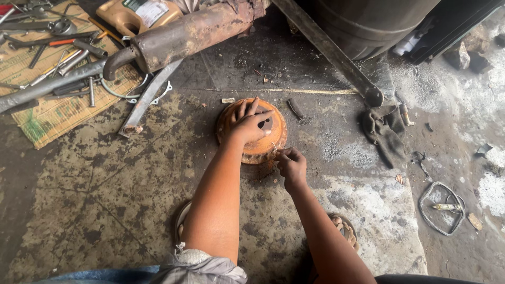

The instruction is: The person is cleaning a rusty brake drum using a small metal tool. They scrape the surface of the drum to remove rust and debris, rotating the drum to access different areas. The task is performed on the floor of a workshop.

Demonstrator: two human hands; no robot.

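A round rusty orange metal drum point(263, 150) lies face down on the stained concrete floor in the middle of the view. My left hand point(246, 123) rests flat on top of it with fingers spread. My right hand point(291, 164) is at the drum's near right edge, fingers pinched on a thin pale pin or stick point(274, 146) that touches the rim. Rust powder lies on the floor beside the drum.
A rusty exhaust pipe point(189, 34) and a long metal bar point(329, 50) lie behind. Tools are scattered on a woven mat point(58, 113) at the back left. A dark rag point(384, 131) and a wire loop point(441, 208) lie to the right. My sandalled feet point(344, 229) are below.
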